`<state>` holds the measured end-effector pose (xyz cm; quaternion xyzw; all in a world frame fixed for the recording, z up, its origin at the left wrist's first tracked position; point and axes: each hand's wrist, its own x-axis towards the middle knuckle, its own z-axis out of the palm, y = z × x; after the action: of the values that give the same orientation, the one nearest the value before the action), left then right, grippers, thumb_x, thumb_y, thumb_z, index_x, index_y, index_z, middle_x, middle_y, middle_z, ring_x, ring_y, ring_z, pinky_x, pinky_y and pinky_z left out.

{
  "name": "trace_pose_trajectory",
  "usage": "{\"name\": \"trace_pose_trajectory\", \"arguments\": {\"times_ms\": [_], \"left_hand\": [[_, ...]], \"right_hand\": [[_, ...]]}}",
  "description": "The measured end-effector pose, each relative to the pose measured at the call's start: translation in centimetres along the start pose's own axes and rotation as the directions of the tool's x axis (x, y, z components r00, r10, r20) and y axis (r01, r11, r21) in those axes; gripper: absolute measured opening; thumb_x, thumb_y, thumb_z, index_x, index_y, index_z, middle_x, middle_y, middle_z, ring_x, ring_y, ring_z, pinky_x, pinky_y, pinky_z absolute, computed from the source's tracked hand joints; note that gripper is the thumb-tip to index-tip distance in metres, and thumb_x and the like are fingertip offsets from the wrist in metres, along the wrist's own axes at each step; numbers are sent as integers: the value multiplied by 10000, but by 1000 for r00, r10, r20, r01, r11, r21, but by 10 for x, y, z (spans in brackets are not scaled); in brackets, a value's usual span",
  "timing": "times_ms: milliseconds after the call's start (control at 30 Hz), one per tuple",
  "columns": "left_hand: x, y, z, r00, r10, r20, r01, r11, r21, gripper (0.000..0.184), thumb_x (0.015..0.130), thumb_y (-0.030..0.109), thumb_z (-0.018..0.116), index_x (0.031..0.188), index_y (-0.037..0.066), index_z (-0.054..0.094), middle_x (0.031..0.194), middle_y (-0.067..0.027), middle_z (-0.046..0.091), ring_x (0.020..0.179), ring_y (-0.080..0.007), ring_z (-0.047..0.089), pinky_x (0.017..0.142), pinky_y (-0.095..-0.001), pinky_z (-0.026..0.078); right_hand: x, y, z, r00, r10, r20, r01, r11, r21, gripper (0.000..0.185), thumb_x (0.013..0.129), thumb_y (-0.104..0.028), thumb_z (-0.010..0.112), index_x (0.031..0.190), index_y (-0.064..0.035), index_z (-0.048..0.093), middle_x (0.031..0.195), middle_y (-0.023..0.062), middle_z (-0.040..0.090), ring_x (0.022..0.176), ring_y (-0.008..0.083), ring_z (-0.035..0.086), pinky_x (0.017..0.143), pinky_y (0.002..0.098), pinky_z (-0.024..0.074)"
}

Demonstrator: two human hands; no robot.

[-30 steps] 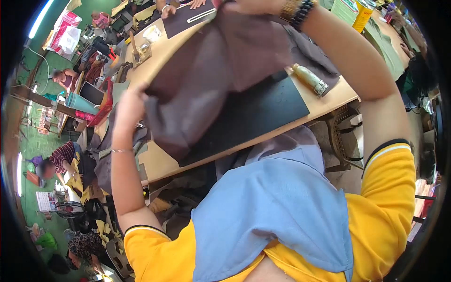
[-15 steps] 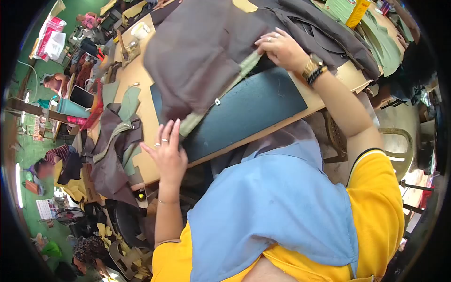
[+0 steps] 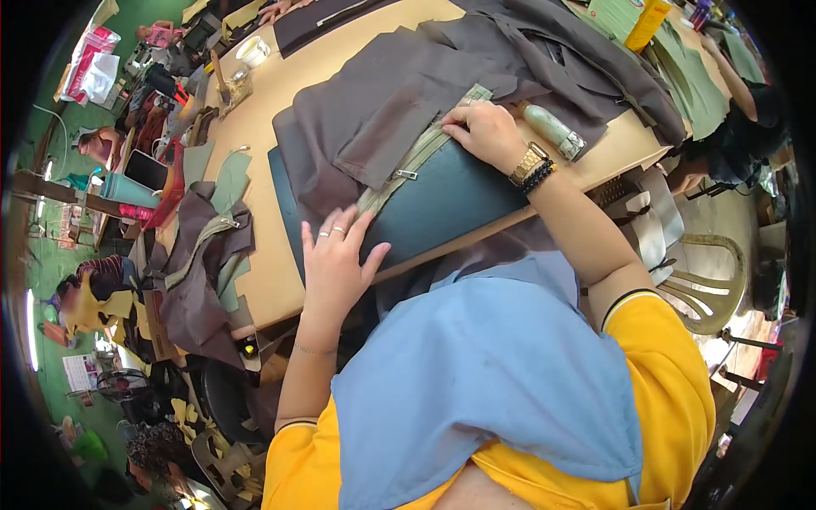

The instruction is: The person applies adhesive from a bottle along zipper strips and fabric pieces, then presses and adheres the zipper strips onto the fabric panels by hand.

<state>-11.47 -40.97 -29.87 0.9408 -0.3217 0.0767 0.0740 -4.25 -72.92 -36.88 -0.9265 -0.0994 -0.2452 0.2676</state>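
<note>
A dark brown fabric piece (image 3: 340, 115) lies over a black board (image 3: 459, 200) on the table. Along its near edge runs an olive-green zipper (image 3: 423, 151), with a silver slider (image 3: 406, 174) partway down. At the zipper's upper right end, my right hand (image 3: 489, 134) has its fingers closed on the tape. My left hand (image 3: 336, 259) rests at the lower left end, fingers spread, fingertips touching the fabric and zipper edge. Just right of my right hand, a pale green bottle-like container (image 3: 552, 132) lies on its side on brown cloth.
More brown fabric (image 3: 586, 59) is heaped at the table's right. Brown pieces with another zipper (image 3: 200, 255) hang over the left edge. A white tub (image 3: 253, 51) stands at the back left, and a yellow bottle (image 3: 648, 24) at the far right. Other people work around the table.
The brown fabric has come down from a raised, blurred position and now lies flatter on the board. Both hands moved with it, my right hand downward. The pale green container is now uncovered.
</note>
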Motion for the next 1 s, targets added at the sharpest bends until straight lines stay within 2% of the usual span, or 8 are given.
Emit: {"name": "trace_pose_trajectory", "arguments": {"times_ms": [167, 333, 500, 600, 667, 800, 900, 1000], "left_hand": [[4, -6, -18, 986, -27, 164, 59, 979, -194, 352, 910, 364, 711, 1130, 90, 703, 1044, -104, 746, 977, -277, 711, 979, -533, 480], [22, -6, -22, 968, -146, 204, 188, 961, -202, 405, 878, 326, 740, 1207, 99, 676, 763, -95, 727, 706, -284, 710, 672, -382, 542], [55, -20, 3, 998, 43, 50, -44, 999, 16, 445, 829, 344, 770, 1219, 141, 698, 642, -57, 654, 619, -259, 655, 638, -403, 437], [66, -30, 14, 999, 40, -32, -43, 992, -115, 307, 863, 323, 745, 1088, 114, 744, 673, -68, 660, 605, -245, 619, 620, -377, 438], [72, -53, 34, 997, -66, -44, 50, 954, -296, 261, 898, 312, 716, 1037, 93, 748, 691, -69, 664, 584, -216, 596, 597, -355, 440], [84, -150, 65, 827, -394, 402, 475, 107, -873, 241, 1020, 286, 579, 1029, 49, 617, 990, -59, 723, 836, -143, 675, 677, -271, 490], [67, -120, 33, 745, -586, 318, 157, -309, -938, 292, 1043, 244, 529, 1273, 65, 539, 1225, -98, 654, 1054, -180, 639, 840, -288, 493], [43, -99, 29, 850, -510, -136, 106, 416, -903, 419, 1020, 226, 571, 1403, 81, 486, 1388, -121, 565, 1241, -259, 555, 1021, -429, 421]], "right_hand": [[7, 6, -12, 965, 247, 90, -261, 935, 240, 205, 964, -257, 602, 972, -59, 651, 821, 110, 687, 768, 255, 680, 736, 368, 537], [39, 22, -35, 785, 564, 256, -524, 385, 759, 210, 1015, -248, 559, 1048, -47, 609, 844, 22, 671, 674, 101, 598, 626, 250, 504], [94, 101, -51, 832, 518, -197, -144, 546, 825, 180, 920, -85, 639, 1096, -47, 636, 937, 57, 684, 821, 169, 630, 715, 317, 507], [98, 65, -55, 868, 424, -257, -202, 776, 598, 338, 951, -127, 616, 1267, -17, 564, 1076, 96, 671, 876, 170, 651, 741, 301, 551], [63, -2, -56, 977, 157, -147, -52, 837, 545, 416, 962, -145, 625, 1347, -11, 544, 1343, 168, 617, 1302, 264, 548, 1066, 379, 450], [-1, -58, -14, 977, -135, 167, 79, 949, 304, 420, 955, -309, 673, 1292, -68, 607, 1250, 131, 661, 1201, 324, 599, 1076, 436, 432], [-22, -65, 5, 970, -87, 227, 43, 980, 193, 391, 923, -356, 706, 1197, -87, 631, 1203, 84, 679, 1186, 303, 604, 1070, 536, 405], [-27, -73, 3, 968, -37, 250, -9, 984, 179, 331, 907, -376, 717, 1103, -120, 642, 1181, 63, 676, 1186, 279, 604, 1067, 630, 360]]}}
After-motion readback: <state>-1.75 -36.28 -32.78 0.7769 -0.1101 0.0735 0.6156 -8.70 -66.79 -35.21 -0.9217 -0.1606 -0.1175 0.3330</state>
